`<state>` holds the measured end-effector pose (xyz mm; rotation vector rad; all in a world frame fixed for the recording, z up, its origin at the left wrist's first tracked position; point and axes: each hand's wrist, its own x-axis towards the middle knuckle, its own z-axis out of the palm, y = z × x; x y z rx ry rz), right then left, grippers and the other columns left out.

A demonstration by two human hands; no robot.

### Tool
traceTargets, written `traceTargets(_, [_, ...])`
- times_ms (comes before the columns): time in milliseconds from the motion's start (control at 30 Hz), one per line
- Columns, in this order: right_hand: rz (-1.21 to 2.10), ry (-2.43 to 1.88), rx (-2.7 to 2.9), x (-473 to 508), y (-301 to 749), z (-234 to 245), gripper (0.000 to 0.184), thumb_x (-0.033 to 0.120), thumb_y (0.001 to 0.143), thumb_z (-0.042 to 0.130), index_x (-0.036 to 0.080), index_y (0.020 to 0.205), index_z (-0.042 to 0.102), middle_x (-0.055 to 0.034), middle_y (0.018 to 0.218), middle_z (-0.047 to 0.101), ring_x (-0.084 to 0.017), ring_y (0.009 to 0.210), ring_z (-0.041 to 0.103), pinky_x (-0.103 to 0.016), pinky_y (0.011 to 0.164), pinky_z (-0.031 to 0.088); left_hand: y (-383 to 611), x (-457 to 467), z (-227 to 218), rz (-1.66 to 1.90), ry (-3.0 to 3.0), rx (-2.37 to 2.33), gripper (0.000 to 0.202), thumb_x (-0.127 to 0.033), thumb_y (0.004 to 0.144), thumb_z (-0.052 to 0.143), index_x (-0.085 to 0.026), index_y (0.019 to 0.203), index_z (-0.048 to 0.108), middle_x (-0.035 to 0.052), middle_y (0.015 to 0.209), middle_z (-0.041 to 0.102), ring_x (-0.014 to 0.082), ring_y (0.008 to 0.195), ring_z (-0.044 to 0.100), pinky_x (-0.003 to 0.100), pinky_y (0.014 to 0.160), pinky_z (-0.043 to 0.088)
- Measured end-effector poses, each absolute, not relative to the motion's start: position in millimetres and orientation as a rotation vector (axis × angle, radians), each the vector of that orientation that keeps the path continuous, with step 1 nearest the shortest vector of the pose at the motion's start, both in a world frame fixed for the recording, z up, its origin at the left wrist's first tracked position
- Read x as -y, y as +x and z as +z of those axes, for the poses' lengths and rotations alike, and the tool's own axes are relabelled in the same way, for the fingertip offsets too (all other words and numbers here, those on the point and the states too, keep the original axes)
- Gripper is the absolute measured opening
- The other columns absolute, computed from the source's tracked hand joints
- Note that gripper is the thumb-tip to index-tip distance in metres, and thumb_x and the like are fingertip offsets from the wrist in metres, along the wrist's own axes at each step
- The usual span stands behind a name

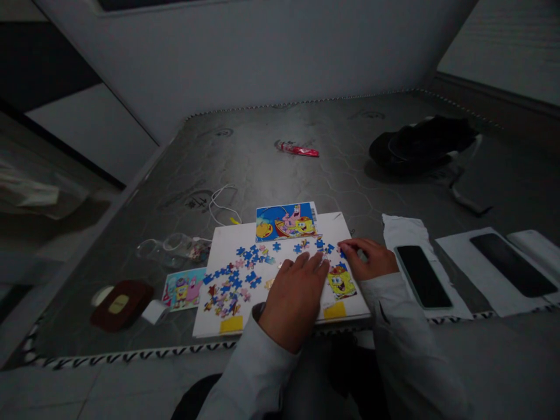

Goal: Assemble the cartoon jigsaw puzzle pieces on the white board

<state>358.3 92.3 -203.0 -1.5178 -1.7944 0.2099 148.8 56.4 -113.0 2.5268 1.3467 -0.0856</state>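
Note:
A white board (262,324) carries loose jigsaw puzzle pieces (227,283), mostly blue with some pink and yellow, heaped on its left half. Over the middle of it lies my left hand (295,297), palm down, fingers stretched toward a few pieces below the picture card; what sits under the fingertips is hidden. My right hand (370,259) is at the board's right edge, thumb and forefinger pinched on a small blue puzzle piece (341,252). Just below is a joined puzzle section (340,283) with a yellow cartoon face. A blue cartoon picture card (286,221) lies along the board's top.
Left of the board are a second picture card (184,289), a clear plastic container (168,248), a brown case (122,304) and a white charger block (154,312). To the right lie a phone (422,277) and a dark device (513,264). Farther back are a red packet (298,150) and a black bag (422,146).

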Motion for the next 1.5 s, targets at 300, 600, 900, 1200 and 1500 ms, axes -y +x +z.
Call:
traceTargets(300, [0.249,-1.464,1.832,-91,372,-204,0.026,0.045,0.089,0.067,0.028,0.104,0.079,-0.0005,0.081,0.066,-0.016,0.065,0.059,-0.028,0.059,0.044,148,-57,-117,-0.073,2.561,-1.333,0.049,-0.012,0.101,0.036,-0.018,0.149,0.047,0.0057,0.160,0.045,0.0293,0.143,0.045,0.051,0.109,0.049])
traceTargets(600, [0.124,-1.407,1.889,-95,369,-206,0.031,0.042,0.094,0.065,0.027,0.118,0.075,-0.0049,0.094,0.063,-0.019,0.082,0.063,-0.032,0.071,0.050,157,-43,-112,-0.165,2.596,-1.340,0.051,-0.013,0.102,0.034,-0.015,0.152,0.043,0.0109,0.159,0.043,0.0292,0.140,0.050,0.052,0.109,0.051])
traceTargets(900, [-0.115,-1.281,2.202,-98,373,-212,0.029,0.040,0.100,0.056,0.037,0.121,0.076,-0.0094,0.120,0.060,-0.024,0.092,0.052,-0.040,0.077,0.045,154,-39,-109,-0.203,2.572,-1.359,0.051,-0.014,0.102,0.036,-0.016,0.152,0.043,0.0100,0.158,0.045,0.0298,0.141,0.049,0.051,0.110,0.050])
traceTargets(1200, [-0.123,-1.345,2.100,-98,367,-214,0.033,0.039,0.100,0.054,0.030,0.126,0.074,-0.0120,0.121,0.059,-0.024,0.088,0.053,-0.042,0.079,0.046,149,-41,-96,-0.213,2.494,-1.317,0.052,-0.014,0.103,0.031,-0.013,0.153,0.040,0.0088,0.159,0.046,0.0282,0.143,0.046,0.051,0.114,0.046])
traceTargets(1500, [-0.292,-1.160,2.069,-110,393,-214,0.023,0.039,0.096,0.063,0.030,0.108,0.081,-0.0091,0.104,0.067,-0.016,0.067,0.049,-0.033,0.062,0.042,72,-58,-70,-0.139,2.348,-1.705,0.060,-0.004,0.090,0.045,-0.016,0.148,0.048,0.0103,0.151,0.055,0.0263,0.134,0.055,0.047,0.111,0.048])
